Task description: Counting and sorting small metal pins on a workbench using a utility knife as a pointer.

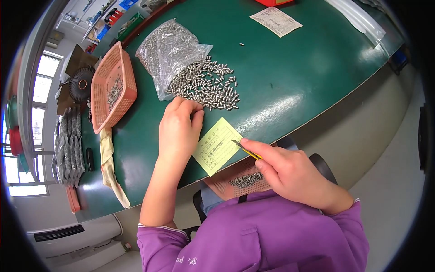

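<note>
Parts: small silvery metal pins [206, 86] lie in a loose heap at the upper middle of the frame, spilling from a clear plastic bag [168, 50] onto the green worktop [290, 77].
Look of the parts: short, shiny, rounded at one end as far as you can tell; they are too small to read finer detail.
Left hand: your left hand [179, 129] sits at the centre of the frame, its grip curled, fingertips [195, 108] touching the near edge of the heap; whether it pinches a pin you cannot tell.
Right hand: your right hand [290, 170], lower right of centre, has its grip closed around a yellow-handled tool [247, 150] whose tip rests on the yellow paper slip [216, 146].
Lap tray: a pink perforated tray [242, 180] with a few pins in it lies below the worktop edge, partly hidden by the slip and your right hand.
Other things: a pink basket [113, 86] holding some pins stands at the upper left; a lone pin [241, 44] lies apart near the top; a white paper [275, 20] is further up.
Risk, rolling: the pins are round and loose, so a careless sweep of your left hand could send some off the worktop edge.
Risk, slip: the yellow slip overhangs the edge; a nudge from the tool could push it off, likely into the tray.
Risk, tool: its tip points towards your left wrist, so a jerk could nick you.
</note>
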The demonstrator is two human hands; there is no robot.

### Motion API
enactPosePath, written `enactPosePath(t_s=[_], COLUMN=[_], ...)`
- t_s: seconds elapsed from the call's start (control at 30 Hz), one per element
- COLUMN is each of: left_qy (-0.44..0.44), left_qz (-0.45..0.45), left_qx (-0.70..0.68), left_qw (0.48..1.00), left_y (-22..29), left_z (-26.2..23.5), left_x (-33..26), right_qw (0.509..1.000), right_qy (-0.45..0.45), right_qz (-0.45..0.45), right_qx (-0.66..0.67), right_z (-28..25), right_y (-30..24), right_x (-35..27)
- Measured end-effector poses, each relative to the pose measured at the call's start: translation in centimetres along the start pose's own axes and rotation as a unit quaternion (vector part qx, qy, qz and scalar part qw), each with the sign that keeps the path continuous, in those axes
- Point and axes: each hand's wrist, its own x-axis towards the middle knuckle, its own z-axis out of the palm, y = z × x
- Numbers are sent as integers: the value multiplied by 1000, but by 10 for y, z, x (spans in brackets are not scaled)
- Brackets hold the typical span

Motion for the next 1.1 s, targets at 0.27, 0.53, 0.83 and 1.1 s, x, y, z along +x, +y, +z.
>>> enactPosePath(t_s=[0.27, 0.53, 0.83, 1.1], left_qy=[-68, -70, -61, -44], left_qz=[-23, -71, -70, -42], left_qx=[-125, -168, -170, -169], left_qw=[989, 981, 981, 984], left_y=[34, 32, 28, 29], left_z=[-26, -14, -10, -11], left_x=[-45, -62, -64, -62], right_qw=[999, 996, 993, 983], right_qy=[-35, -58, -81, -96], right_qz=[33, 8, 17, -21], right_qx=[-18, -74, -88, -153], right_z=[7, 16, 17, 14], right_y=[-5, -9, -15, -23], right_x=[3, 6, 7, 13])
